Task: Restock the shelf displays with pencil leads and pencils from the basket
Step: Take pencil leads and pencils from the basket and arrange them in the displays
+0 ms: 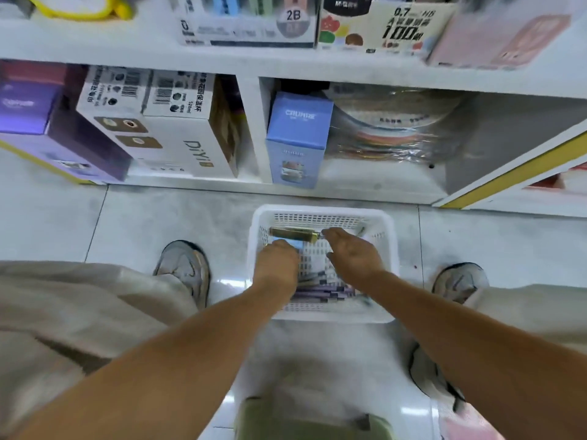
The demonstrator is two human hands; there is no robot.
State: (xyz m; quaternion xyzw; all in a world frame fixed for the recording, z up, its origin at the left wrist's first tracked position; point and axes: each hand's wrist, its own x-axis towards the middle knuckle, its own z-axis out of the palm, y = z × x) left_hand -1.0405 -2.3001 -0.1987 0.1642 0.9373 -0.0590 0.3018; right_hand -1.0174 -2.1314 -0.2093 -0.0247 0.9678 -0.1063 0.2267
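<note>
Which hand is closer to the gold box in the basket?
Right. The right hand has fingertips at the gold box's end; the left hand is lower, over a blue packet.

On the lower shelf I see a white DiYi box (178, 134) beside purple boxes (47, 122), and in the next bay a blue carton (297, 138) just left of wrapped coloured discs (394, 122). Grey shoes (185, 268) stand on the pale tiled floor (158, 217).

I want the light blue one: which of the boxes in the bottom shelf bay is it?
The upright light blue box just right of the divider; the boxes left of it are white or purple.
</note>
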